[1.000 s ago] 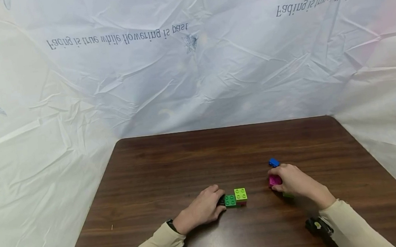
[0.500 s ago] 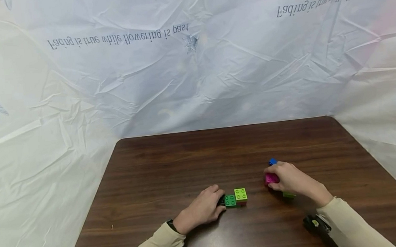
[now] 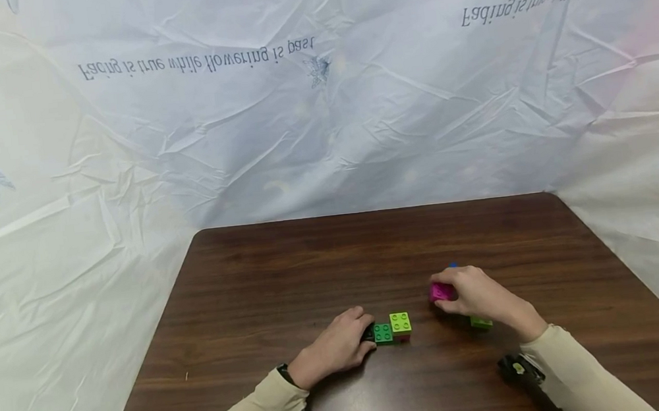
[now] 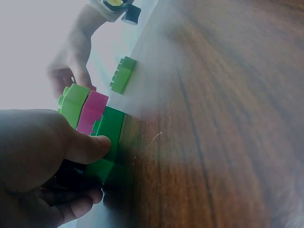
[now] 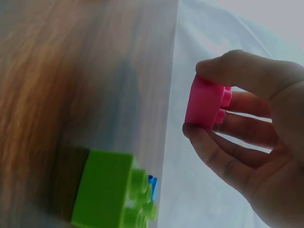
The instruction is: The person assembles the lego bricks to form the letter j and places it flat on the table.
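Note:
My left hand point(image 3: 337, 344) grips a joined row of toy building bricks on the table, its thumb lying along the dark green brick point(image 4: 108, 137). A black brick is mostly hidden under its fingers. At the row's right end a lime green brick point(image 3: 400, 322) sits on top of a pink brick point(image 4: 92, 112). My right hand point(image 3: 481, 293) pinches a magenta brick point(image 5: 204, 102) between thumb and fingers. That brick is held above the table, studs turned toward the palm in the right wrist view.
A loose light green brick point(image 5: 104, 190) lies on the brown table point(image 3: 334, 258) below the right hand. Behind that hand, a blue brick point(image 3: 453, 265) is mostly covered. A white printed sheet point(image 3: 322, 133) hangs around the table's back and sides.
My right hand has moved left and slightly away from me with the magenta brick, covering more of the blue one and uncovering the light green one. The left hand stays put.

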The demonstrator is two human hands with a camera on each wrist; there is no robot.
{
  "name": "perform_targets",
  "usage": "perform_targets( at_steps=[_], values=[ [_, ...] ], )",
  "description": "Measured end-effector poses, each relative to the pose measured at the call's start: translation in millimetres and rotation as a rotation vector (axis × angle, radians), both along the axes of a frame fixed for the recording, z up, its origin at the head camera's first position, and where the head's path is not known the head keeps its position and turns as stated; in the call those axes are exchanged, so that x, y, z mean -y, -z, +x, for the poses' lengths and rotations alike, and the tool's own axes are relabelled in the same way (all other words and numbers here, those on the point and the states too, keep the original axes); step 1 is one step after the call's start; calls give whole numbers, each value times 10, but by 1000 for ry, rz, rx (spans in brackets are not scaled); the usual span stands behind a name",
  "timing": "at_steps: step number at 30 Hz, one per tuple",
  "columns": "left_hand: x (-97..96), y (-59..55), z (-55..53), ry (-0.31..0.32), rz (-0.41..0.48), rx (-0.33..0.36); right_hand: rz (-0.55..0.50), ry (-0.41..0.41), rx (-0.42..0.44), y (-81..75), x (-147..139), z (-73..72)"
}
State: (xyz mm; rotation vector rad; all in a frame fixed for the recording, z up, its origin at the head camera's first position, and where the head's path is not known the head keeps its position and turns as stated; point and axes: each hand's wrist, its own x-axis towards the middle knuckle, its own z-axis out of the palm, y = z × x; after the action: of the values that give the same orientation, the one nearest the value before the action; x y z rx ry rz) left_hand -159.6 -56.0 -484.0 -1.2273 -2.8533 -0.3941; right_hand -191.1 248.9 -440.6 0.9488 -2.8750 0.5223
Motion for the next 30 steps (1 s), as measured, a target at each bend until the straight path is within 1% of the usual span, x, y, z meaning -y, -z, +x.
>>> perform_targets(
  at_steps=[6, 13, 19, 24, 30],
  values=[
    [-3, -2, -3, -5, -10, 9, -29, -49, -33, -40, 85, -17],
    [-4, 8, -6, -8, -16, 11, -38, -83, -24, -97, 172, -33],
    [-6, -1, -1, -6, -18, 8, -36, -107, -34, -136, 226, -36],
    [-7, -10, 8, -3, -19, -8, -57, -114, -8, -161, 261, -27],
    [-11, -18, 23, -7, -19, -11, -84, -139, 28, -189, 304, -8]
  ],
)
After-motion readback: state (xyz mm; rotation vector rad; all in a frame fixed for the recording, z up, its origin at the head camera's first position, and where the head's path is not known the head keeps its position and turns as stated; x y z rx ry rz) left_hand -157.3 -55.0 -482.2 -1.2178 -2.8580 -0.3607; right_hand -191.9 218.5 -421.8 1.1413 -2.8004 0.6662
